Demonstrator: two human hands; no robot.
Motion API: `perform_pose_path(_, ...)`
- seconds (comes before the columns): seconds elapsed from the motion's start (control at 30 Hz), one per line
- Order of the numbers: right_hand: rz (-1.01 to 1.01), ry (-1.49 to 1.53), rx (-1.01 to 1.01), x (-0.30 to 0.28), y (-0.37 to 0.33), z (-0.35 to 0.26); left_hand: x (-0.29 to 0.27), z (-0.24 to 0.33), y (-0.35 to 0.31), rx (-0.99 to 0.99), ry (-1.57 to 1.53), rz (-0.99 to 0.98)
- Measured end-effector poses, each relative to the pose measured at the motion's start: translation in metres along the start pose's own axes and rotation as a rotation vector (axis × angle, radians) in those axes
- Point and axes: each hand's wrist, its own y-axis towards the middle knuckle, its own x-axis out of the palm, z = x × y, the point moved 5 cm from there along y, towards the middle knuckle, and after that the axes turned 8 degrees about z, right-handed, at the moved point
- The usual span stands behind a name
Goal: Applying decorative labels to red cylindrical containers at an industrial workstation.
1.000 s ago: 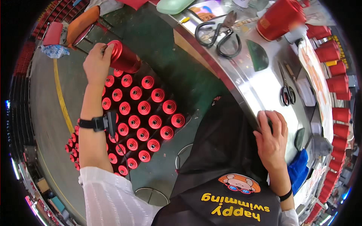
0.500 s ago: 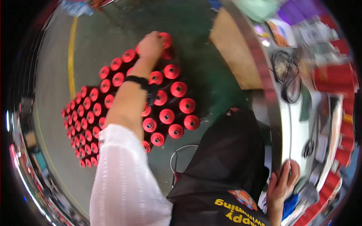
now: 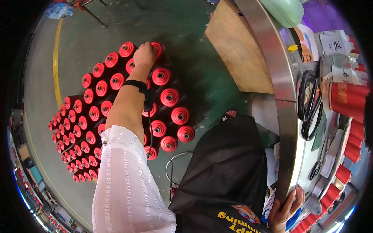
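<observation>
Left hand (image 3: 144, 56) has lowered, arm (image 3: 129, 101) outstretched, to a red canister (image 3: 157, 49).

Canisters (image 3: 169, 97) are standing in rows on the floor (image 3: 190, 66), left of the table (image 3: 284, 83); left hand (image 3: 144, 55) is reaching over their far end. Right hand (image 3: 288, 207) is resting on the table's near edge. Cutters (image 3: 301, 105) are lying on the table, scissors (image 3: 316, 169) lying nearer, case (image 3: 285, 11) sitting farther. Board (image 3: 237, 46) is standing alongside the table's left edge. Ring (image 3: 168, 167) is sitting between canisters and apron (image 3: 221, 167)
</observation>
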Motion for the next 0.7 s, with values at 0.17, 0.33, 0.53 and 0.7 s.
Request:
perform_pose_path(0.17,0.15,0.01,-0.088,-0.004,0.016,-0.006,0.029,-0.009,-0.007,-0.117,0.049,-0.153)
perform_pose_path(0.33,0.158,0.031,-0.102,-0.007,0.02,-0.009,0.034,-0.009,-0.01,-0.154,0.063,-0.152)
perform_pose_path(0.53,-0.035,-0.019,0.019,0.0,0.001,0.0,0.039,-0.003,-0.013,-0.134,0.099,-0.252)
perform_pose_path(0.7,0.02,0.011,-0.001,-0.001,0.003,-0.003,0.051,-0.013,-0.008,-0.072,0.099,-0.218)
